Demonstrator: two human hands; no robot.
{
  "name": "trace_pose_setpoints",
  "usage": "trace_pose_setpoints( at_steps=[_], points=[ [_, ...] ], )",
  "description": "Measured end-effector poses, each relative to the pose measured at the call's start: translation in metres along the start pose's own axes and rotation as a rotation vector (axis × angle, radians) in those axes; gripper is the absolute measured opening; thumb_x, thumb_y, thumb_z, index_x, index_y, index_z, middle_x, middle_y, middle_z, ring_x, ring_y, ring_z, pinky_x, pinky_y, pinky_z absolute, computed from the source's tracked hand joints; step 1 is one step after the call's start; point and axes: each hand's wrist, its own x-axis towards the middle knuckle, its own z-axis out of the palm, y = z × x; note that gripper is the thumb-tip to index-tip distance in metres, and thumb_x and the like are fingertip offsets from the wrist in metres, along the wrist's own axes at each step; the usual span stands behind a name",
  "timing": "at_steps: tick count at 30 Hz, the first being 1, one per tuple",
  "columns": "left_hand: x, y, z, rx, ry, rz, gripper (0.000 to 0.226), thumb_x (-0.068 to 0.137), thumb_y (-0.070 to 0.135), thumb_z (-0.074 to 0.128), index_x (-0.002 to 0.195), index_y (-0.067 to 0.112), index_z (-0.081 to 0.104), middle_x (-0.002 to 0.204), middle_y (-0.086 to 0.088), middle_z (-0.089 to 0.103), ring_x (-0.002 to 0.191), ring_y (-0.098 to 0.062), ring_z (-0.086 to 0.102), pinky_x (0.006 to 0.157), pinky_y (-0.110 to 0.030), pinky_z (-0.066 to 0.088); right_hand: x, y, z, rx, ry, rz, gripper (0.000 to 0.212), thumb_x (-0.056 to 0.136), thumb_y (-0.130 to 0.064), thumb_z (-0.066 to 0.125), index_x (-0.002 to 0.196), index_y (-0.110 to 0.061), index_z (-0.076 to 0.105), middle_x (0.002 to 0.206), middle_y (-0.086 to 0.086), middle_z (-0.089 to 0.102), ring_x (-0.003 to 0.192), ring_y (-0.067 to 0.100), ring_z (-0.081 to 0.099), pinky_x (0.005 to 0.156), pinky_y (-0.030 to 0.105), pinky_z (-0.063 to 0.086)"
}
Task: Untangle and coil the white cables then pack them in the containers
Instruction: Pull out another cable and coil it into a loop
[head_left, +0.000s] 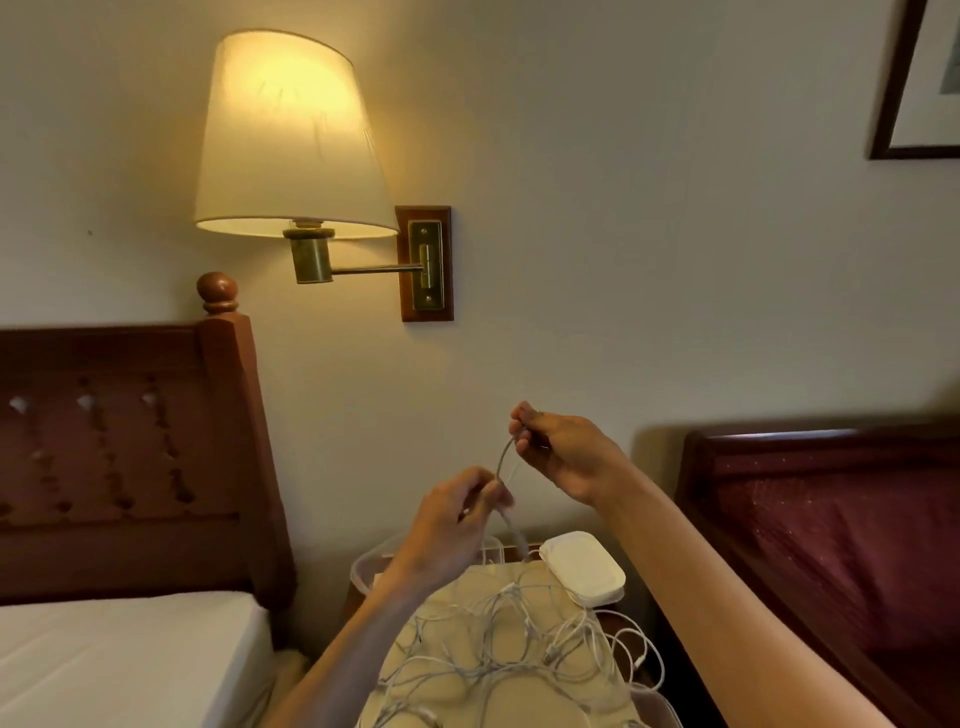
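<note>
A tangle of thin white cables (498, 644) lies spread over a cream cloth on a small stand below me. One white cable (503, 457) rises out of the tangle. My left hand (457, 525) pinches it lower down and my right hand (561, 457) pinches its upper end, a short arc of cable between them. A clear plastic container (363, 569) sits behind my left hand, partly hidden by it. A closed white container (582, 569) rests at the far right of the cloth.
A wooden headboard (130, 457) and white mattress (119, 660) are at the left. A dark red upholstered chair (831, 519) stands at the right. A lit wall lamp (291, 140) hangs above, and a picture frame (919, 83) is at top right.
</note>
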Motion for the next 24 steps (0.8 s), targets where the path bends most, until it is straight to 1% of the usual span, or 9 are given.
trace_pose_setpoints(
  at_steps=[2,5,8,10,13,18,21,23,24],
  points=[
    [0.006,-0.001,-0.011,-0.084,0.045,-0.026,0.025,0.104,0.014,0.042,0.087,0.014,0.060,0.072,0.002,0.066,0.071,-0.022,0.064,0.072,-0.049,0.053,-0.001,0.006,-0.008,-0.287,0.123,-0.095,0.035,0.099,-0.031,0.052,0.086,-0.003,0.068,0.074,0.007,0.070,0.060,0.012,0.064,0.062,0.025,0.056],
    [0.016,0.009,-0.029,-0.016,0.091,0.024,0.025,0.104,0.015,0.038,0.084,0.017,0.052,0.055,0.011,0.041,0.049,-0.010,0.035,0.050,-0.031,0.031,-0.005,0.013,-0.020,-1.131,0.506,-0.507,0.048,0.098,-0.051,0.044,0.076,-0.014,0.063,0.067,-0.003,0.064,0.060,0.009,0.058,0.059,0.024,0.045],
    [0.033,0.024,-0.040,0.292,0.086,0.208,0.020,0.103,0.015,0.043,0.085,0.018,0.053,0.056,0.010,0.044,0.049,-0.007,0.037,0.049,-0.019,0.027,-0.011,0.022,-0.005,-0.928,0.169,-0.631,0.020,0.100,-0.036,0.048,0.101,-0.020,0.059,0.088,-0.010,0.061,0.079,0.002,0.058,0.068,0.017,0.044],
    [0.043,0.031,-0.044,0.418,0.145,0.316,0.018,0.101,0.011,0.045,0.086,0.017,0.053,0.063,0.006,0.051,0.053,-0.007,0.047,0.052,-0.018,0.034,-0.008,0.035,0.004,-0.745,-0.090,-0.532,0.024,0.104,-0.026,0.040,0.093,-0.017,0.060,0.068,-0.010,0.056,0.059,0.007,0.052,0.059,0.023,0.044],
    [0.050,0.036,-0.060,0.507,0.256,0.357,0.017,0.099,0.007,0.047,0.088,0.014,0.058,0.067,0.002,0.056,0.054,-0.002,0.051,0.054,-0.017,0.037,-0.001,0.052,0.003,-0.634,-0.151,-0.514,0.035,0.106,-0.025,0.033,0.080,-0.017,0.054,0.055,-0.011,0.040,0.048,0.005,0.033,0.047,0.020,0.028],
    [0.047,0.032,-0.113,0.390,0.652,0.225,0.022,0.099,0.004,0.044,0.085,0.011,0.060,0.073,-0.002,0.060,0.063,-0.004,0.050,0.060,-0.011,0.036,0.012,0.065,-0.019,-0.693,-0.153,-0.464,0.037,0.106,-0.025,0.033,0.077,-0.015,0.055,0.058,-0.002,0.040,0.049,0.008,0.033,0.048,0.023,0.026],
    [0.046,0.000,-0.126,0.503,0.375,-0.151,0.024,0.100,0.013,0.044,0.088,0.022,0.062,0.091,-0.002,0.067,0.082,-0.021,0.060,0.074,-0.034,0.045,0.025,0.052,-0.016,-0.795,-0.047,-0.532,0.039,0.106,-0.023,0.035,0.075,-0.014,0.057,0.058,-0.003,0.044,0.050,0.005,0.036,0.050,0.020,0.030],
    [0.040,-0.011,-0.124,0.792,0.080,-0.453,0.027,0.100,0.020,0.044,0.120,0.026,0.060,0.127,-0.004,0.061,0.116,-0.029,0.053,0.093,-0.043,0.040,0.034,0.037,-0.005,-0.949,-0.027,-0.643,0.038,0.105,-0.020,0.037,0.073,-0.012,0.058,0.059,-0.003,0.049,0.053,0.004,0.040,0.053,0.019,0.032],
    [0.036,-0.013,-0.120,0.880,0.047,-0.450,0.036,0.100,0.023,0.044,0.135,0.025,0.049,0.137,-0.005,0.052,0.124,-0.031,0.047,0.098,-0.047,0.037,0.038,0.032,0.002,-1.029,-0.033,-0.693,0.038,0.104,-0.019,0.039,0.071,-0.013,0.058,0.060,-0.003,0.051,0.054,0.005,0.042,0.055,0.021,0.033]
  ],
)
